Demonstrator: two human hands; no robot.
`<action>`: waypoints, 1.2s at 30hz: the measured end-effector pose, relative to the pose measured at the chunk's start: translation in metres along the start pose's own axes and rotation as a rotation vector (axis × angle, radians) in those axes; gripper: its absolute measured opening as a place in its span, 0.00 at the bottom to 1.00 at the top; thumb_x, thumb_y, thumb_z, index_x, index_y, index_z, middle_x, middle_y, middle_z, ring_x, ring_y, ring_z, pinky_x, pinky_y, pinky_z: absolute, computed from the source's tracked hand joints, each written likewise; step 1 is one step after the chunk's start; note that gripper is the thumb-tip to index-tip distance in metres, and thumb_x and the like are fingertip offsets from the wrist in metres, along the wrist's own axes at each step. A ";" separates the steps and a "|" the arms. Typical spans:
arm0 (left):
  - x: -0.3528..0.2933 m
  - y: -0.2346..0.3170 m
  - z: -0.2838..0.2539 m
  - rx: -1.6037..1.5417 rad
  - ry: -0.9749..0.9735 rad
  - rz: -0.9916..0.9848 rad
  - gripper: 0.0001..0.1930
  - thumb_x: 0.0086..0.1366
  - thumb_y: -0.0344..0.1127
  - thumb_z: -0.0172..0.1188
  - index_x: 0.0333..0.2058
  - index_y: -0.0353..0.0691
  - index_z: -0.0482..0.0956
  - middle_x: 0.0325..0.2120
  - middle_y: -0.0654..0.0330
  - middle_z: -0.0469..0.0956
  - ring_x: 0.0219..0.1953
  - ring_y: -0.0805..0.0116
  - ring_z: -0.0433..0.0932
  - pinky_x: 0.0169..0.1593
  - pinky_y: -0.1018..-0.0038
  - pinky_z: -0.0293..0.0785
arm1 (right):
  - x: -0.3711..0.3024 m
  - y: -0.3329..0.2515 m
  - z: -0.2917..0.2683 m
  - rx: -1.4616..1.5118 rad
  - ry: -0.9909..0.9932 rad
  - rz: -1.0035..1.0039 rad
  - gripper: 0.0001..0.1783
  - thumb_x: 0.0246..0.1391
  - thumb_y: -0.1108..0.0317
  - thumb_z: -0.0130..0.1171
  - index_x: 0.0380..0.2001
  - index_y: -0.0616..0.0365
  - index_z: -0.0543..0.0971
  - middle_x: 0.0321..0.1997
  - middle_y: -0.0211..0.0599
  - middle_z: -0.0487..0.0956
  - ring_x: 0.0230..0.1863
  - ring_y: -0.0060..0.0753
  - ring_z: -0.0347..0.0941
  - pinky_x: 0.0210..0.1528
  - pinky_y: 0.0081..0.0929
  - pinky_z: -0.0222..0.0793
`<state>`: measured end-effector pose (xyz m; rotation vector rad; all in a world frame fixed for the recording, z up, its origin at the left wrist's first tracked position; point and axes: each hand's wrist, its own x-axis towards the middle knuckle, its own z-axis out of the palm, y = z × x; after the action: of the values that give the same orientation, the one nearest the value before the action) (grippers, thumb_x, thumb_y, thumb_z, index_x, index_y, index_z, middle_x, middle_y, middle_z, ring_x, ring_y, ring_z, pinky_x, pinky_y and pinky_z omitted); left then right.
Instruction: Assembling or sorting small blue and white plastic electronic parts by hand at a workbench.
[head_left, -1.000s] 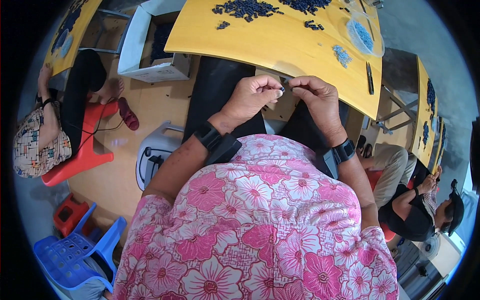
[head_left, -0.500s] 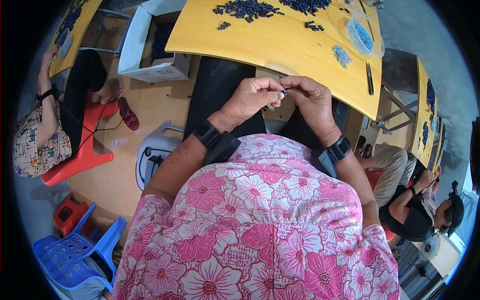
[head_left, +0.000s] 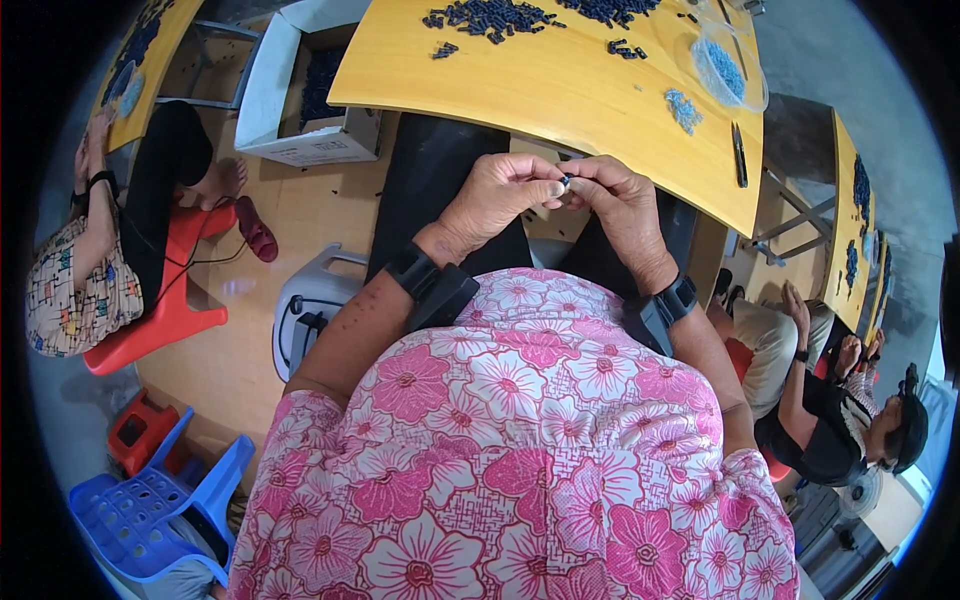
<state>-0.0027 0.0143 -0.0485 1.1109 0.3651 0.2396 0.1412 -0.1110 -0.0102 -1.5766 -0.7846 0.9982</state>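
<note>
Both of my hands meet just off the near edge of the yellow table (head_left: 540, 90). My left hand (head_left: 502, 198) pinches a small dark cylindrical part (head_left: 566, 181) between thumb and forefinger. From the other side my right hand (head_left: 622, 205) closes thumb and fingertips on the same part, and most of it is hidden by the fingers. Beyond them on the table lie a heap of similar dark parts (head_left: 490, 18), another dark heap (head_left: 612, 10) and a small dark cluster (head_left: 627, 50). Light-blue small pieces (head_left: 684, 112) lie to the right.
A round clear tub (head_left: 764, 98) of light-blue pieces stands at the table's right, near a slim black tool (head_left: 740, 155). A white carton (head_left: 320, 148) holding dark parts sits left of the table. Co-workers sit on both sides; a grey stool (head_left: 318, 300) stands at my left.
My right thumb and fingertips have come in closer around the small part. The co-worker at right has raised a hand; the one at left has shifted their arms.
</note>
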 end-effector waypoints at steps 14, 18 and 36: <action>0.002 -0.001 0.003 0.049 -0.004 0.061 0.07 0.61 0.27 0.59 0.38 0.31 0.77 0.30 0.63 0.78 0.32 0.77 0.77 0.40 0.80 0.76 | -0.002 -0.012 0.003 -0.018 -0.005 -0.082 0.05 0.60 0.72 0.48 0.35 0.61 0.73 0.24 0.25 0.71 0.26 0.14 0.68 0.32 0.15 0.67; 0.002 -0.001 0.004 0.054 -0.010 0.069 0.06 0.61 0.26 0.59 0.37 0.32 0.77 0.30 0.63 0.78 0.32 0.78 0.77 0.39 0.80 0.76 | -0.003 -0.006 0.003 -0.034 0.016 -0.072 0.05 0.60 0.71 0.47 0.34 0.61 0.72 0.23 0.25 0.71 0.25 0.15 0.67 0.31 0.16 0.67; 0.000 0.001 0.005 0.039 -0.011 0.074 0.06 0.62 0.27 0.59 0.36 0.31 0.76 0.29 0.61 0.79 0.31 0.78 0.77 0.38 0.81 0.76 | -0.005 -0.003 0.004 -0.089 -0.014 -0.118 0.05 0.61 0.72 0.48 0.35 0.61 0.72 0.24 0.27 0.71 0.26 0.16 0.69 0.32 0.16 0.68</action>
<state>-0.0002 0.0106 -0.0460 1.1654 0.3202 0.2924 0.1355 -0.1127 -0.0062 -1.5811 -0.9324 0.8997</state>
